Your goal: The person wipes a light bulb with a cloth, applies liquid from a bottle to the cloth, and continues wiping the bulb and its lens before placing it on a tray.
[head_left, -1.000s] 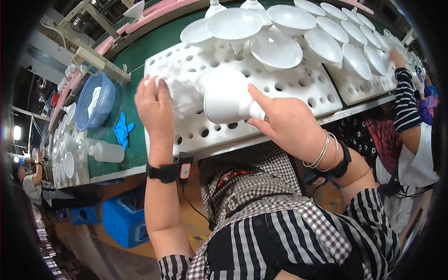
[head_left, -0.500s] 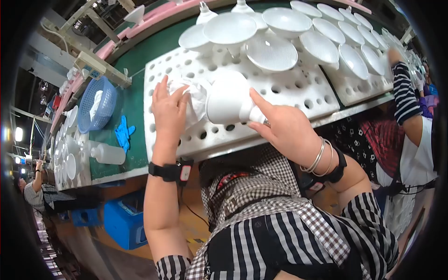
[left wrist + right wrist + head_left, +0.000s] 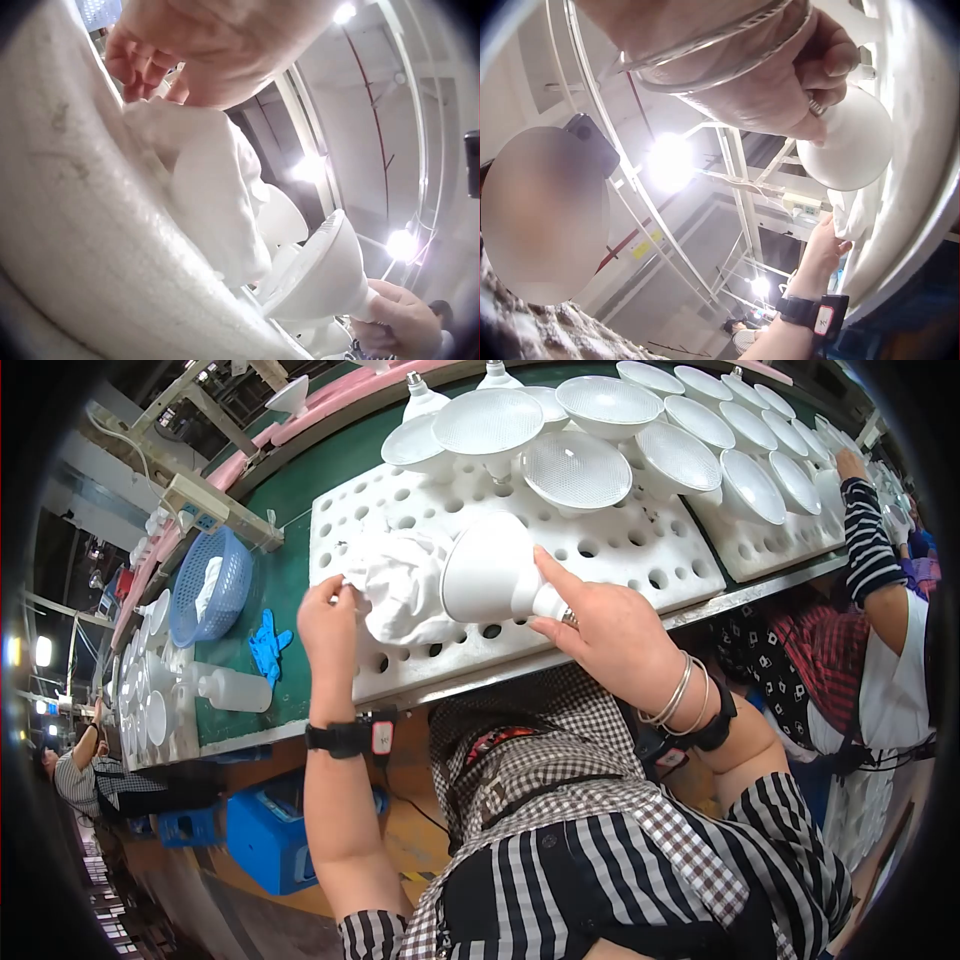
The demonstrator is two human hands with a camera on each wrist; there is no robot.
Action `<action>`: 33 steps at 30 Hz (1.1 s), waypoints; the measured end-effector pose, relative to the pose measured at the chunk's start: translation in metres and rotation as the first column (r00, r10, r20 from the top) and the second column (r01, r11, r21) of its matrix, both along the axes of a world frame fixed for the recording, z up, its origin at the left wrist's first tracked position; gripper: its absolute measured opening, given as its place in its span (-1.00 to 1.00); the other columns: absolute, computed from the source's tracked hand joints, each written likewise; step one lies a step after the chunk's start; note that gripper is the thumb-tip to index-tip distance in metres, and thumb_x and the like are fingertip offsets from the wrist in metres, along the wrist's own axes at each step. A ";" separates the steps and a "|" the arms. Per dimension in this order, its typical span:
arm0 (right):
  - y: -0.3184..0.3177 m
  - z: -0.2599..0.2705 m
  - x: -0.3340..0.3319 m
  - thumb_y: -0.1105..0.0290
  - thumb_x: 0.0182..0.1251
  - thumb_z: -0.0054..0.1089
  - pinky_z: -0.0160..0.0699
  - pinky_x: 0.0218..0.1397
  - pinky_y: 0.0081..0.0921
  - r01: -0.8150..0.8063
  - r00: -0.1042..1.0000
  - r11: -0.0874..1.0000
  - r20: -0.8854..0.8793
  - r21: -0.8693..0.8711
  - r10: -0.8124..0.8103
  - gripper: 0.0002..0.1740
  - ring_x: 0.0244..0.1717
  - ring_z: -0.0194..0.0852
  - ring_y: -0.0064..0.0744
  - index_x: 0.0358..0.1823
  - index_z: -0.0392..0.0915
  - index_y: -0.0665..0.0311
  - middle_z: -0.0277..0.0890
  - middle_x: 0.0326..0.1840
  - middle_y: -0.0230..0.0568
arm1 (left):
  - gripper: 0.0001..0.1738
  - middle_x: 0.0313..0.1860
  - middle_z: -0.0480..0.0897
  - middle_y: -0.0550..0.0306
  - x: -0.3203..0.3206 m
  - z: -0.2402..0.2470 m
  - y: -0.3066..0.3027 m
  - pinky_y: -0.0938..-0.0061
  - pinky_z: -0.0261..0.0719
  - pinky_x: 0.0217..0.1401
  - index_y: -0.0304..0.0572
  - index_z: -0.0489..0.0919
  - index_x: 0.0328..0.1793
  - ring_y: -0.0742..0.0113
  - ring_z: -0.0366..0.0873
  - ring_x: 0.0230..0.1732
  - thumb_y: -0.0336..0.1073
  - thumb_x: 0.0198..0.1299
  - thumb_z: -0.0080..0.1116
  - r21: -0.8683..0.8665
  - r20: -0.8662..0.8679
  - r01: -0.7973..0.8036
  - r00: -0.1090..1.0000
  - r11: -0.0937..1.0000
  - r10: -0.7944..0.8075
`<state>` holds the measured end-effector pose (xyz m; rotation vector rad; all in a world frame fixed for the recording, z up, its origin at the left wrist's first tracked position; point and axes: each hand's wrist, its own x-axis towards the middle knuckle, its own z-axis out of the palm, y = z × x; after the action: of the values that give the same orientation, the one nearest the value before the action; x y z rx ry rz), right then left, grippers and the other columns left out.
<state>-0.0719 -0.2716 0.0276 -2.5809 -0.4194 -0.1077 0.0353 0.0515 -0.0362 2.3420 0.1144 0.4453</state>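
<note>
The right hand (image 3: 613,635) grips a white cone-shaped lamp (image 3: 487,569) by its narrow base, the wide end facing left over the white foam board (image 3: 640,565). A crumpled white cloth (image 3: 402,582) lies on the board just left of the lamp's rim. With thumb and fingertips, the left hand (image 3: 330,635) pinches the cloth's left edge. In the left wrist view the cloth (image 3: 202,180) stretches from the left hand (image 3: 202,52) toward the lamp (image 3: 326,274). The right wrist view shows the right hand (image 3: 780,90) at the lamp's neck (image 3: 847,142).
Rows of white lamps (image 3: 577,470) stand at the back of the foam board and on another board at right. On the green table at left are a blue basket (image 3: 210,585), a blue glove (image 3: 268,647) and a white bottle (image 3: 236,689). Another person's striped sleeve (image 3: 872,545) shows at right.
The left hand has moved from on top of the cloth down to its left edge, and the cloth now lies spread more openly. The right hand still holds the lamp in nearly the same place.
</note>
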 end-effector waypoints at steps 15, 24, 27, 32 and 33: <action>-0.006 -0.006 -0.005 0.14 0.40 0.21 0.49 -0.21 -0.13 0.044 0.997 0.998 -0.059 0.041 -0.041 -0.22 -0.36 0.54 0.05 0.55 0.14 0.25 0.54 -0.45 0.05 | -0.75 0.12 0.68 0.04 -0.004 0.051 -0.074 0.44 0.60 0.12 -0.31 0.66 0.08 0.26 0.64 0.04 -0.50 0.27 0.21 0.216 0.517 0.372 0.740 0.902 -0.430; -0.006 -0.003 -0.004 0.16 0.39 0.20 0.55 -0.20 -0.10 0.018 0.997 1.000 -0.071 0.024 -0.016 -0.23 -0.34 0.58 0.08 0.53 0.14 0.32 0.60 -0.40 0.04 | -0.83 -0.32 0.72 0.10 -0.027 0.008 -0.059 0.55 0.56 -0.27 -0.35 0.71 -0.06 0.43 0.62 -0.39 -0.49 0.25 0.20 -0.384 0.055 0.242 0.969 0.891 -0.240; -0.007 -0.004 -0.004 0.16 0.41 0.20 0.47 -0.23 -0.14 0.034 0.996 0.998 -0.080 0.052 -0.030 -0.21 -0.37 0.53 0.05 0.57 0.11 0.25 0.53 -0.45 0.07 | -0.76 -0.23 0.72 0.02 -0.022 0.017 -0.081 0.48 0.58 -0.25 -0.36 0.69 0.00 0.32 0.65 -0.36 -0.50 0.20 0.23 0.045 0.293 0.464 0.840 0.884 -0.456; -0.005 -0.004 -0.006 0.17 0.41 0.21 0.48 -0.22 -0.16 0.034 0.998 0.997 -0.060 0.065 -0.030 -0.23 -0.35 0.54 0.06 0.56 0.14 0.26 0.55 -0.40 0.10 | -0.42 0.08 0.65 -0.13 0.016 -0.005 -0.103 0.43 0.63 -0.05 -0.32 0.48 0.35 0.21 0.67 -0.15 -0.40 0.18 0.31 -0.253 -0.026 0.363 0.924 0.897 -0.382; -0.005 -0.004 -0.006 0.18 0.41 0.21 0.49 -0.21 -0.18 0.028 0.999 0.996 -0.040 0.087 -0.025 -0.25 -0.34 0.55 0.06 0.54 0.18 0.26 0.56 -0.38 0.11 | -0.36 0.10 0.64 -0.15 0.018 -0.001 -0.109 0.44 0.63 0.02 -0.31 0.42 0.41 0.22 0.67 -0.07 -0.36 0.19 0.33 -0.362 -0.116 0.334 0.910 0.870 -0.397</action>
<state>-0.0777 -0.2767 0.0232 -2.4988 -0.3587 -0.0835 0.0537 -0.0570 -0.0375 1.9983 -0.1579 0.0092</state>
